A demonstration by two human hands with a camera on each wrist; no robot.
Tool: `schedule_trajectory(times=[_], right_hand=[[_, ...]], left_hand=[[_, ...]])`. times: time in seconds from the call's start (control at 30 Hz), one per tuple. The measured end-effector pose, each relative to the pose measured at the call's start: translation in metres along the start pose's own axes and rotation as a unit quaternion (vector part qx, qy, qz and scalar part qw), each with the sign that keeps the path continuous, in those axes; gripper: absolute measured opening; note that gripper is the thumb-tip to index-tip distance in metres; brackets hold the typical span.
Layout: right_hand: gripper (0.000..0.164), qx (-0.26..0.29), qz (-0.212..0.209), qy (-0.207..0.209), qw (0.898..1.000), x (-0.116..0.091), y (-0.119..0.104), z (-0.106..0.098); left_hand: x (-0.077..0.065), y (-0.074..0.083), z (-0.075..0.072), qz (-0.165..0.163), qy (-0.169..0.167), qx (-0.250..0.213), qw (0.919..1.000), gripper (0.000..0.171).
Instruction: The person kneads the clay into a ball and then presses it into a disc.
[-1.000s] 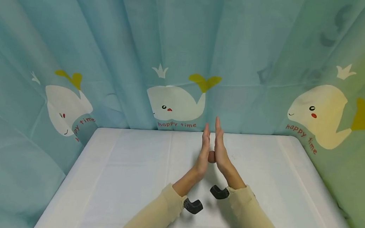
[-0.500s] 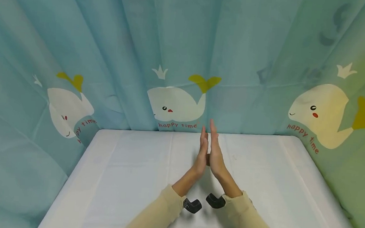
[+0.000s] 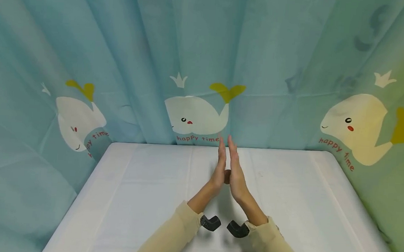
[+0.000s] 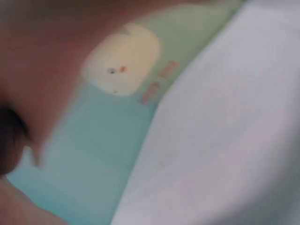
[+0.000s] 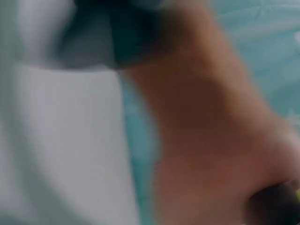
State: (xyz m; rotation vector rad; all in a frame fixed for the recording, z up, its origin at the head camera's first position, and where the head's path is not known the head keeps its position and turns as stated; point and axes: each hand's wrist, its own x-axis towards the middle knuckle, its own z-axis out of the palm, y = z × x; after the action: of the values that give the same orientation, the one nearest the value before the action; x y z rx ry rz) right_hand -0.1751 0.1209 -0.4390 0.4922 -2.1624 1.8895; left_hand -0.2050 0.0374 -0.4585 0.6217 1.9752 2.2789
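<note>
In the head view, my left hand (image 3: 219, 166) and right hand (image 3: 238, 173) stand palm to palm above the table, fingers straight and pointing away from me. A small brown ball (image 3: 227, 176) sits between the palms, near their heels, pressed from both sides. Part of it is hidden by the hands. At the left edge of the left wrist view, the ball (image 4: 9, 140) looks dark and blurred beside the palm. The right wrist view shows the ball (image 5: 274, 206) at the lower right, against the right hand (image 5: 206, 173). Neither hand curls its fingers.
A white-covered table (image 3: 140, 200) lies beneath the hands. Blue-green curtains (image 3: 277, 49) with printed whales hang behind and at the sides of it. Each wrist wears a black camera mount, one on the left (image 3: 211, 222) and one on the right (image 3: 238, 229).
Both hands have shifted a little left with the ball between them. The right hand has slid back toward me, while the left wrist has moved slightly forward.
</note>
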Motion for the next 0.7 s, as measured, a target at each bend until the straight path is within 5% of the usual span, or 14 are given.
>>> schedule_trajectory(times=[0.23, 0.4, 0.53, 0.7], right_hand=[[0.056, -0.021, 0.014, 0.020, 0.999, 0.026, 0.016, -0.018], [0.055, 0.005, 0.046, -0.002, 0.999, 0.009, 0.027, -0.006], [0.058, -0.010, 0.013, 0.000, 1.000, -0.004, 0.011, 0.006], [0.057, -0.037, -0.023, 0.025, 0.999, 0.011, -0.004, -0.007]], left_hand=[[-0.012, 0.011, 0.009, 0.004, -0.025, -0.066, 0.9975, 0.068], [-0.004, 0.015, 0.002, 0.008, 0.008, -0.033, 0.9994, 0.064], [0.001, 0.000, -0.003, 0.007, 0.018, 0.001, 0.9998, 0.062], [-0.007, -0.009, 0.008, -0.004, -0.010, -0.016, 0.9998, 0.064]])
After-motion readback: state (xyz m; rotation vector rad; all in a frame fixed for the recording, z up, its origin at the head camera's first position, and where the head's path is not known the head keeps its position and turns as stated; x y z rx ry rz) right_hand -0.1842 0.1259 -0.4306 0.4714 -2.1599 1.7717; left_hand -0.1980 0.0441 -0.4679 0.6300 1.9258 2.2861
